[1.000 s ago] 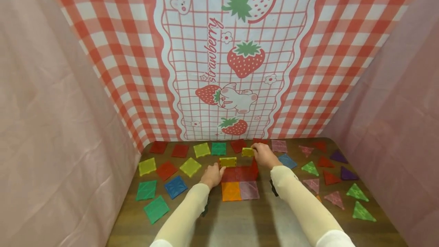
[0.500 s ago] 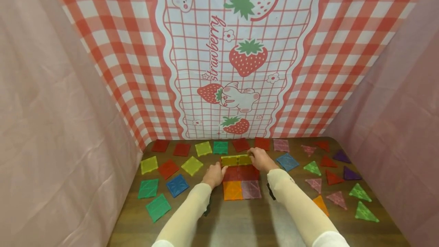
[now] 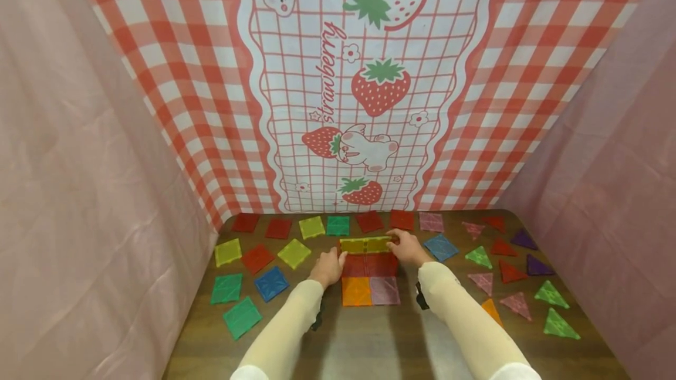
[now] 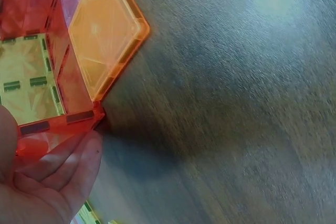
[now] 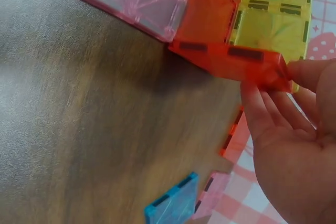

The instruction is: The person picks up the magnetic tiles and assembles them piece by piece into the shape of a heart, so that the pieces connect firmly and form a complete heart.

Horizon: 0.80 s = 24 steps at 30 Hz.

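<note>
Strawberry-print cloth (image 3: 364, 87) is hanging behind a dark wooden tabletop (image 3: 369, 345), with pink sheets closing in the frame's left and right edges. Low in the middle of the head view, a small tile build (image 3: 368, 265) is standing: red tiles (image 3: 369, 265) are rising as walls, two yellow tiles (image 3: 365, 245) are forming the far wall, and an orange tile (image 3: 356, 292) and a pink tile (image 3: 384, 291) are lying flat in front, touching the red ones. The left hand (image 3: 327, 268) is pressing straight fingers (image 4: 68, 161) against the build's left red wall. The right hand (image 3: 408, 246) is pinching the right end, its fingertips (image 5: 262, 103) closing on the red wall's corner beside the yellow tile. The hands are sitting apart, one at each end of the build. Loose squares are lying scattered to the left and along the back edge, among them a blue tile (image 3: 271, 283) and green tiles (image 3: 240, 316). Triangles (image 3: 549, 295) are lying at the right.
</note>
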Each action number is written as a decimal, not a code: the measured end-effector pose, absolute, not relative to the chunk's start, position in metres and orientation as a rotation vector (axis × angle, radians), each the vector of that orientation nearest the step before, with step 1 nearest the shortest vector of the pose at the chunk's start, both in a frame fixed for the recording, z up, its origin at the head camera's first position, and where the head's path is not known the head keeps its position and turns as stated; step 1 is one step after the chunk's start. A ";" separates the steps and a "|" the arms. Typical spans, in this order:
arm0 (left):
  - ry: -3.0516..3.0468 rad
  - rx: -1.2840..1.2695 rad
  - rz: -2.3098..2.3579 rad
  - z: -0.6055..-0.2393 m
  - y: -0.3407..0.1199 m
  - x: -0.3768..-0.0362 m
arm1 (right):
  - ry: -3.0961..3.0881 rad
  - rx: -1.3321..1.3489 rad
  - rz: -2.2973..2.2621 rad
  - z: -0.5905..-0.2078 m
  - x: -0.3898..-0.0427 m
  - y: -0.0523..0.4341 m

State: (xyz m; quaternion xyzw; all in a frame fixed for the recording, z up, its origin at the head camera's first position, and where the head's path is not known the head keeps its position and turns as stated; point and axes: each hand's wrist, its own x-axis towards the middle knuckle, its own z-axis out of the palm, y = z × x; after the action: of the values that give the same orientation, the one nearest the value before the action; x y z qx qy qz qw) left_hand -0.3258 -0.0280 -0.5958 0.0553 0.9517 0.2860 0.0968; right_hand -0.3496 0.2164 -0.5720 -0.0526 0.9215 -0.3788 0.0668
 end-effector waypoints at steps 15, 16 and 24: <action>2.617 0.246 0.957 -0.588 -0.029 -0.321 | 2.892 -0.038 -1.142 -0.579 -0.339 0.229; 2.625 0.263 0.932 -0.589 -0.031 -0.320 | 2.877 -0.045 -1.136 -0.579 -0.338 0.229; 2.927 0.290 0.638 -0.577 -0.082 -0.309 | 2.768 -0.187 -1.186 -0.579 -0.331 0.233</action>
State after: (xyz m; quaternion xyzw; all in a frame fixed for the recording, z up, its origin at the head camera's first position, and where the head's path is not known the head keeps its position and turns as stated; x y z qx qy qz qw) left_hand -0.3090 -0.0818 -0.5771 0.0960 0.9704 0.2115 0.0661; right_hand -0.3311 0.2330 -0.5787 -0.0618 0.9156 -0.3924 0.0623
